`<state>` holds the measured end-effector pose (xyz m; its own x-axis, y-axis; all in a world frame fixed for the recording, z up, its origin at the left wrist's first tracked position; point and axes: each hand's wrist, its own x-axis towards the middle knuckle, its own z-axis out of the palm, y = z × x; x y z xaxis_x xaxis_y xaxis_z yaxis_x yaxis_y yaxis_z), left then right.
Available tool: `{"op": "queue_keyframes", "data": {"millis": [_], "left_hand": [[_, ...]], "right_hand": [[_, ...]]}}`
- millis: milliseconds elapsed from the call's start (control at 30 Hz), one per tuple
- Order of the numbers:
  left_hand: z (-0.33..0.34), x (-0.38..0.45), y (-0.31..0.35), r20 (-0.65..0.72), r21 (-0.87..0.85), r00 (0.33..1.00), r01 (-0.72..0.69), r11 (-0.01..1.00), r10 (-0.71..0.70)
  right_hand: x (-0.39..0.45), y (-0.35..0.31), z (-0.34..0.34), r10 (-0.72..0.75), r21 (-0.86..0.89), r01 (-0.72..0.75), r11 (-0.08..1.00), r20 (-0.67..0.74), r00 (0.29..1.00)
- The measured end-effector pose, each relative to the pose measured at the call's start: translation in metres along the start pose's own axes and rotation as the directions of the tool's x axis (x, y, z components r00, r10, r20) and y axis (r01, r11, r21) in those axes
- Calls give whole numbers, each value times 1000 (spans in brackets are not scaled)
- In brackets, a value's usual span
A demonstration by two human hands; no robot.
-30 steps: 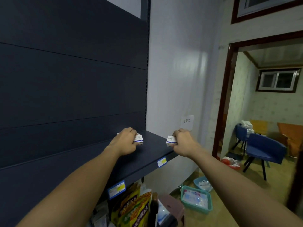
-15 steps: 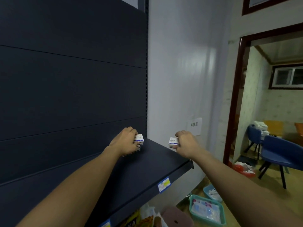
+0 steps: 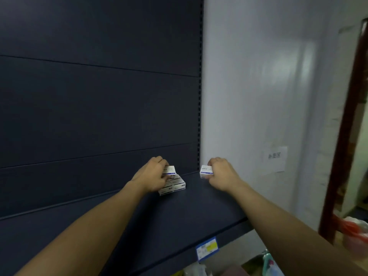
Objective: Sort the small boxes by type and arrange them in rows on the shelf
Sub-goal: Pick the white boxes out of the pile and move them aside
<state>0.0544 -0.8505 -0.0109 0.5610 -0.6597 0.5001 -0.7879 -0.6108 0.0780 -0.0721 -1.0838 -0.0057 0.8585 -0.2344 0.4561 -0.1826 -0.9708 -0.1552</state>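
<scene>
White boxes pinched in both hands (image 3: 153,175) (image 3: 221,174) above stacked boxes (image 3: 174,185) on navy shelf (image 3: 199,212).

We face a dark navy back panel (image 3: 95,100) divided by thin horizontal seams, ending at a perforated upright post (image 3: 199,96). To its right stands a pale, glossy wall (image 3: 258,76) that catches soft streaks of light. A small white paper sign (image 3: 275,158) with blurred writing is stuck to that wall. At the far right edge we see a dark reddish-brown door frame (image 3: 344,156), and low beside it a red and white plastic bag (image 3: 356,234).
</scene>
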Motion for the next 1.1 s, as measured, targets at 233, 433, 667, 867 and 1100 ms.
{"op": "queue_keyframes", "data": {"millis": [233,433,667,867,1100], "left_hand": [[7,-3,-5,-24,52,990,142,988,-141],[22,-26,3,-51,85,981,192,978,-188],[40,-49,25,-177,70,974,157,985,-142],[58,-58,30,-131,115,978,177,977,-162],[67,-48,25,-117,168,990,103,980,-84]], "right_hand": [[35,2,27,-218,40,217,975,17,976],[38,3,55,-404,70,401,913,23,915],[35,6,86,-499,334,503,797,-102,860],[30,4,106,-496,379,513,771,-150,856],[35,8,118,-469,412,510,755,-204,859]]}}
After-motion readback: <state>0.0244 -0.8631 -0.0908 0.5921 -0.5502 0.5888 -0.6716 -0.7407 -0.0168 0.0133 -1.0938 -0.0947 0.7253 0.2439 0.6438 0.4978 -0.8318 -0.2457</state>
